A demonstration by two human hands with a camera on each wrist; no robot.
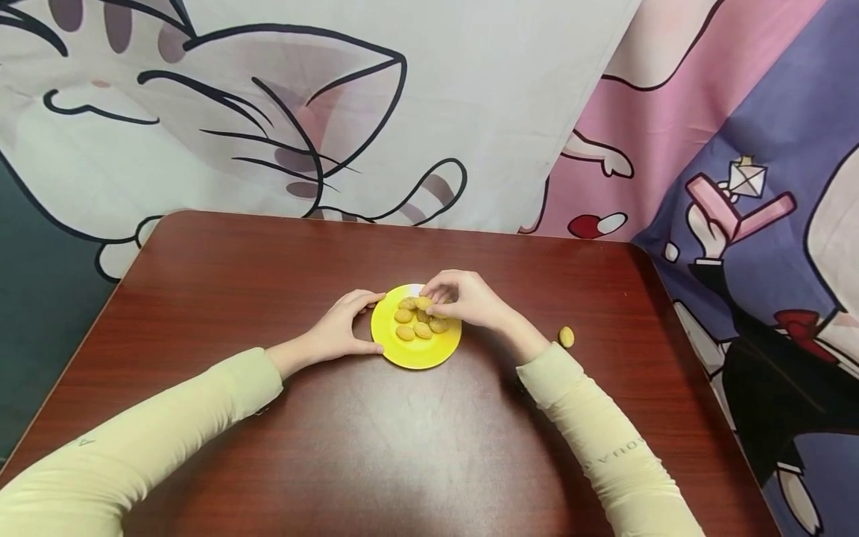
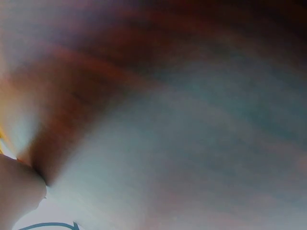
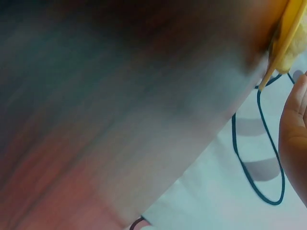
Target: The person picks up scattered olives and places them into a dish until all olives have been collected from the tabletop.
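A round yellow plate (image 1: 417, 356) lies on the table with several oval, yellow-brown pieces (image 1: 405, 333) on it, like dried fruits or large nuts; their exact kind is unclear. At the plate's left rim, my left hand (image 1: 338, 328) holds it between thumb and fingers. My right hand (image 1: 470, 298) is over the plate's upper right, its thumb and forefinger pinching one oval piece (image 1: 423, 303). That hand partly covers other pieces. In the right wrist view, the plate's edge (image 3: 283, 45) appears beside part of the hand (image 3: 293, 136). The left wrist view is mostly blurred tabletop.
One more oval piece (image 1: 567, 337) lies on the brown wooden table (image 1: 282, 253), right of the plate and near my right forearm. Behind the table hangs a cartoon cat cloth (image 1: 496, 112), with a pink and blue printed cloth (image 1: 711, 149) at the right.
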